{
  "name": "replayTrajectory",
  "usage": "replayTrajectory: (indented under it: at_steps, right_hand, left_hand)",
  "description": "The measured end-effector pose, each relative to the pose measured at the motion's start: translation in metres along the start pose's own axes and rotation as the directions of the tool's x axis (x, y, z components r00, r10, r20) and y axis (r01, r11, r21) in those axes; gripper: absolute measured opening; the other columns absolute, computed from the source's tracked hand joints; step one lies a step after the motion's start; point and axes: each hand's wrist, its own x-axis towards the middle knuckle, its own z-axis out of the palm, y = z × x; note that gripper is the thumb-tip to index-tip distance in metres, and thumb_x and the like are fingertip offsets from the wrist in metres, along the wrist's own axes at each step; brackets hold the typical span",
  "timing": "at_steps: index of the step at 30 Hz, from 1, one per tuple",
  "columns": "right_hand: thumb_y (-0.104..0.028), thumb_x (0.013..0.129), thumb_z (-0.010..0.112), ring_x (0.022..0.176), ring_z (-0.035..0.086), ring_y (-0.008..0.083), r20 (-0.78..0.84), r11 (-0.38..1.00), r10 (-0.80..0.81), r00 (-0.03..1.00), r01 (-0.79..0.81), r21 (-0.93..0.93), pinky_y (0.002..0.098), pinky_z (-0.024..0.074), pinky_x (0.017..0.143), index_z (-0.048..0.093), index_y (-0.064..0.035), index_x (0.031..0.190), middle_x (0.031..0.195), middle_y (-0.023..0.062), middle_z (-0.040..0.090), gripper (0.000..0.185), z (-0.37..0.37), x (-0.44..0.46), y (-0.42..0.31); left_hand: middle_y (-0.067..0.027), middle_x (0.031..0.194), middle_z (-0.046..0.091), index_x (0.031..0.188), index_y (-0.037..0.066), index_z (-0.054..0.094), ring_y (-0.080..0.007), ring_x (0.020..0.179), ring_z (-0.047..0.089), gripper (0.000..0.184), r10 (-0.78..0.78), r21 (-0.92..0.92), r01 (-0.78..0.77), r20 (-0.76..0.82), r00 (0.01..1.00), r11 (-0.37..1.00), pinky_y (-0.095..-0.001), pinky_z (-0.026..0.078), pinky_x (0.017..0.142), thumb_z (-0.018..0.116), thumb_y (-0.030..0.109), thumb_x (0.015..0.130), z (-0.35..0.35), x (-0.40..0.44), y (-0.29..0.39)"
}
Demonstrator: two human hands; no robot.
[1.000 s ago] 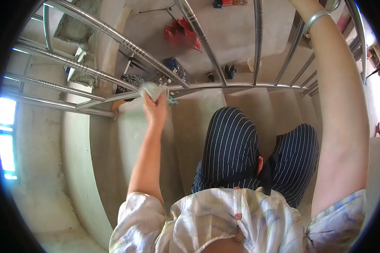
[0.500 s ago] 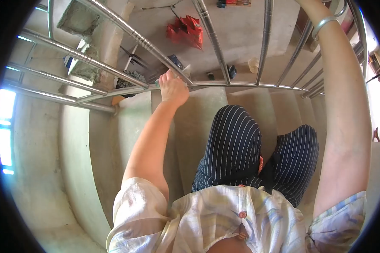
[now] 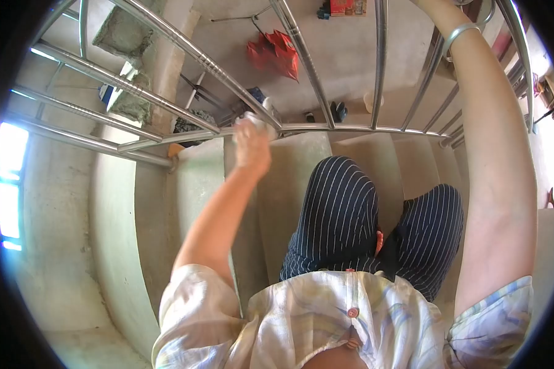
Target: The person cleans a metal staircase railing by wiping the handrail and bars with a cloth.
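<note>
Concrete steps [image 3: 295,178] flank the bottom rail [image 3: 353,128], where my left grip [image 3: 251,146] clamps a pale cloth [image 3: 261,125]; loose folds could snag on the slanting post [image 3: 210,65]. I can't tell my out-of-frame right grip's state.

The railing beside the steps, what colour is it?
Shiny silver; the railing shows best in the head view, the only one here.

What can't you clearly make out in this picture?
All in the head view:
Right hand: cut off by the top edge, beyond the bracelet.
Left hand: blurred, so its exact grip on the pale cloth is unclear.
Window: glare hides whatever lies beyond.
</note>
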Motion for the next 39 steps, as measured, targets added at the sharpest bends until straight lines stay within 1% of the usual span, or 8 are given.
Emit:
replayTrajectory:
  at_steps: [7, 9, 11, 17, 27, 31, 35, 39]
  right_hand:
    - [-0.059, 0.083, 0.034, 0.073, 0.059, 0.0389, 0.001, 0.999, 0.036, 0.999, -0.036, -0.017, 0.039, 0.0445, 0.068, 0.058, 0.0107, 0.072, 0.066, 0.0307, 0.055, 0.074, -0.003, -0.001, -0.008]
    - [-0.058, 0.083, 0.034, 0.069, 0.058, 0.0395, 0.027, 0.992, 0.103, 0.994, -0.1, -0.076, 0.0404, 0.044, 0.064, 0.057, 0.0101, 0.068, 0.064, 0.0307, 0.053, 0.073, -0.005, -0.002, -0.01]
    - [-0.057, 0.083, 0.035, 0.068, 0.058, 0.0396, 0.014, 0.993, 0.097, 0.995, -0.096, -0.064, 0.0408, 0.0436, 0.062, 0.057, 0.0098, 0.067, 0.063, 0.0306, 0.052, 0.072, -0.003, -0.001, -0.004]
    - [-0.056, 0.083, 0.037, 0.068, 0.058, 0.0396, -0.009, 0.996, 0.066, 0.998, -0.066, -0.062, 0.0406, 0.0436, 0.06, 0.057, 0.0091, 0.069, 0.063, 0.0301, 0.052, 0.07, -0.001, -0.002, -0.007]
    - [-0.054, 0.083, 0.038, 0.066, 0.058, 0.0391, -0.044, 0.996, 0.076, 0.996, -0.078, -0.049, 0.0405, 0.0435, 0.06, 0.057, 0.009, 0.068, 0.061, 0.0303, 0.052, 0.067, -0.001, -0.004, -0.011]
    - [-0.053, 0.084, 0.038, 0.063, 0.058, 0.039, -0.048, 0.995, 0.094, 0.994, -0.095, -0.039, 0.0412, 0.0428, 0.058, 0.057, 0.0091, 0.065, 0.059, 0.0301, 0.051, 0.068, -0.002, -0.003, -0.016]
    - [-0.053, 0.084, 0.037, 0.061, 0.057, 0.0392, -0.045, 0.992, 0.104, 0.994, -0.107, -0.069, 0.042, 0.0423, 0.057, 0.056, 0.0089, 0.063, 0.058, 0.0299, 0.05, 0.068, -0.002, -0.006, -0.012]
    - [-0.054, 0.083, 0.037, 0.062, 0.057, 0.0397, -0.012, 0.977, 0.14, 0.99, -0.14, -0.158, 0.0424, 0.0427, 0.057, 0.057, 0.0081, 0.063, 0.059, 0.0296, 0.05, 0.068, -0.003, -0.003, -0.013]
  left_hand:
    - [-0.0212, 0.122, 0.038, 0.11, -0.002, 0.048, -0.0313, 0.113, 0.039, 0.036, -0.21, -0.592, 0.108, -0.105, 0.972, 0.799, -0.0378, 0.033, 0.093, 0.051, 0.002, 0.075, -0.017, -0.027, 0.024]
    - [-0.0093, 0.113, 0.048, 0.113, 0.001, 0.047, -0.0182, 0.104, 0.045, 0.035, -0.374, -0.919, 0.385, 0.39, 0.841, -0.092, -0.0293, 0.036, 0.088, 0.053, 0.009, 0.08, -0.032, -0.023, 0.006]
    - [-0.0015, 0.102, 0.052, 0.116, 0.003, 0.045, -0.0107, 0.093, 0.046, 0.035, -0.522, -0.949, 0.117, 0.261, 0.812, -0.292, -0.0245, 0.037, 0.083, 0.052, 0.014, 0.084, -0.079, -0.01, -0.019]
    - [-0.004, 0.1, 0.051, 0.117, 0.005, 0.042, -0.0123, 0.089, 0.048, 0.039, -0.518, -0.888, -0.455, -0.42, 0.745, 0.066, -0.0248, 0.04, 0.075, 0.055, 0.018, 0.083, -0.219, 0.068, -0.072]
    - [-0.0055, 0.096, 0.054, 0.107, 0.005, 0.047, -0.0153, 0.084, 0.052, 0.041, -0.675, -0.964, -0.243, -0.11, 0.729, -0.106, -0.0295, 0.043, 0.074, 0.067, 0.016, 0.073, -0.093, 0.076, -0.017]
    - [-0.0089, 0.101, 0.054, 0.11, 0.003, 0.046, -0.0194, 0.091, 0.051, 0.046, -0.651, -0.976, 0.205, 0.2, 0.732, -0.07, -0.0329, 0.041, 0.079, 0.066, 0.021, 0.074, 0.011, 0.04, 0.033]
    - [-0.0066, 0.097, 0.054, 0.107, 0.003, 0.046, -0.016, 0.087, 0.052, 0.04, -0.586, -0.923, 0.118, 0.327, 0.741, -0.366, -0.0293, 0.042, 0.077, 0.065, 0.014, 0.073, -0.031, 0.037, 0.038]
    - [-0.0037, 0.087, 0.056, 0.101, 0.003, 0.051, -0.0139, 0.078, 0.053, 0.037, -0.667, -0.993, -0.092, -0.016, 0.745, -0.079, -0.0279, 0.044, 0.068, 0.068, 0.009, 0.069, -0.1, 0.07, -0.018]
